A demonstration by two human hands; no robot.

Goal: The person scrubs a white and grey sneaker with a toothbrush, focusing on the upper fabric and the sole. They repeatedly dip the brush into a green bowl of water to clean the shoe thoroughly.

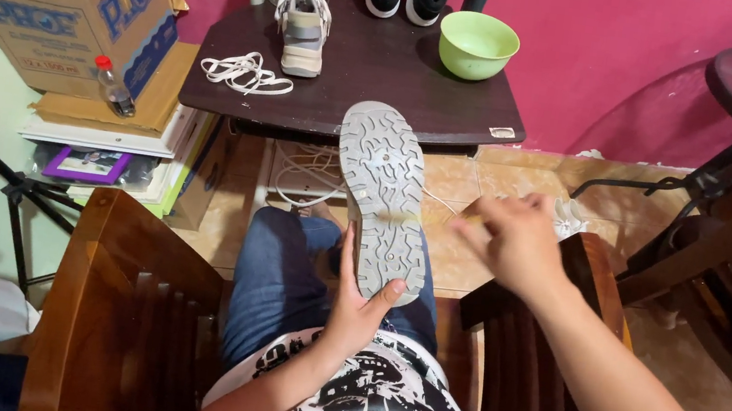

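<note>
Shoe [383,200] held sole-up over the person's lap, its heel cupped in the left hand [355,300], fingers wrapped round the edge. Right hand [512,239] sits just beside the sole, blurred; whether it pinches anything I cannot tell. On the dark table [399,97] beyond lie a second shoe [304,32], loose laces [245,74] and a green bowl [477,45].

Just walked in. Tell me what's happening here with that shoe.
A seated person holds a grey-soled shoe sole-up in the left hand. The right hand, blurred, is beside the sole; what it grips is unclear. On the dark low table ahead sit a second shoe, loose white laces and a green bowl.
</note>
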